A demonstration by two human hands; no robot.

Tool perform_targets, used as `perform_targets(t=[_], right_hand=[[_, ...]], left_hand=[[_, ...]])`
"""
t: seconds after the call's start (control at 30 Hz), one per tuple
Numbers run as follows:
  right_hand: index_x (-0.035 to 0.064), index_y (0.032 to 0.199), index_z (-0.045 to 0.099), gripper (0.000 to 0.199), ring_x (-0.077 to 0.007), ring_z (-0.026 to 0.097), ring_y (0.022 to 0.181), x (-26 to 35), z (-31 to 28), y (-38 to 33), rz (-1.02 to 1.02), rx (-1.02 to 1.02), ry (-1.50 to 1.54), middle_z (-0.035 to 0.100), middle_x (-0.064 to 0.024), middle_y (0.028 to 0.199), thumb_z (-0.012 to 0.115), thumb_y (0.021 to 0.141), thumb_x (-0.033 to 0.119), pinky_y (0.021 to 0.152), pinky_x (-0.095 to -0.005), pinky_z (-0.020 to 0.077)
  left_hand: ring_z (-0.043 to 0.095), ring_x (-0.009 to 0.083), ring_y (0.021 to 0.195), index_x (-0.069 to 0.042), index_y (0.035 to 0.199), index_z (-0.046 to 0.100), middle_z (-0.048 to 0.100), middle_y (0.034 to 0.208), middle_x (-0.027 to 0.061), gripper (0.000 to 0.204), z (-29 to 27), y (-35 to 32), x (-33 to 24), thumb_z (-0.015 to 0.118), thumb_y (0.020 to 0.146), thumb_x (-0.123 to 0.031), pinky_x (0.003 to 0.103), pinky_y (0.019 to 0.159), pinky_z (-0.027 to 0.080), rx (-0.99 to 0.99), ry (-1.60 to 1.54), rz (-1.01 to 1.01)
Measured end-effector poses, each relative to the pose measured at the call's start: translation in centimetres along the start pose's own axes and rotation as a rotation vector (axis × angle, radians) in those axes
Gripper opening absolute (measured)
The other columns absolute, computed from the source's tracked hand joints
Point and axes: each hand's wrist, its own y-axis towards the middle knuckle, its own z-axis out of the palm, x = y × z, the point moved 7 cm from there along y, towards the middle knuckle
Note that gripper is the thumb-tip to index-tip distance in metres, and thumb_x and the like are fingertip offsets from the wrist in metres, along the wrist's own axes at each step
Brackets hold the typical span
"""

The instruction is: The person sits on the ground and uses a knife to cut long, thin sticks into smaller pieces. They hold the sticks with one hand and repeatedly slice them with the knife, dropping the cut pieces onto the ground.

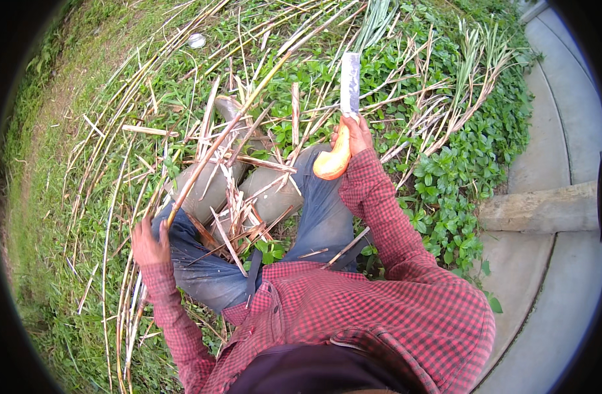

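Grass and low weeds littered with dry stalks, concrete path at right. Left hand (150, 244) clenches a long cane stalk (228, 131) across the knees; right hand (356, 134) grips an orange-handled cleaver (349, 85), blade raised. Stripping step; a controlled downward cut seems next.

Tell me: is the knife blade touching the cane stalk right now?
No. The knife in the right hand is raised apart from the cane stalk gripped by the left hand.

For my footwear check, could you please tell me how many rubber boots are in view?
2. The left boot and right boot sit side by side on the grass below the cane stalk, partly covered by dry leaf strips. None seems hidden.
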Motion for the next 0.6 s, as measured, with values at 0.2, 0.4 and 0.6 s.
perform_targets(t=[0.2,0.4,0.6], right_hand=[[0.0050,0.132,0.026,0.065,-0.0148,0.052,0.042,2.0,-1.0,-5.0,-0.175,-0.090,-0.265,0.052,-0.0062,0.066,0.060,0.077,0.008,0.037,-0.0275,0.0447],[0.0034,0.131,0.028,0.062,-0.0130,0.055,0.051,3.0,-1.4,-6.0,-0.307,-0.015,-0.497,0.055,-0.0067,0.078,0.058,0.076,0.001,0.042,-0.0242,0.0464],[0.0029,0.130,0.030,0.061,-0.0111,0.053,0.049,1.3,-1.3,-5.4,-0.205,0.033,-0.528,0.055,-0.0051,0.072,0.060,0.077,0.004,0.041,-0.0245,0.0459]], left_hand=[[0.048,0.0279,0.105,-0.010,0.119,0.045,0.049,0.114,0.0136,0.041,8.6,13.1,-16.2,0.050,0.086,-0.032,0.040,0.087,0.042,0.102,-0.177,0.123],[0.054,0.0307,0.101,-0.011,0.112,0.053,0.057,0.107,0.0161,0.035,13.9,18.4,-23.4,0.042,0.089,-0.035,0.041,0.085,0.043,0.291,-0.478,0.084],[0.056,0.0367,0.091,-0.008,0.103,0.055,0.060,0.095,0.0207,0.038,12.5,15.4,-18.5,0.041,0.088,-0.040,0.046,0.078,0.044,0.358,-0.296,0.027]])
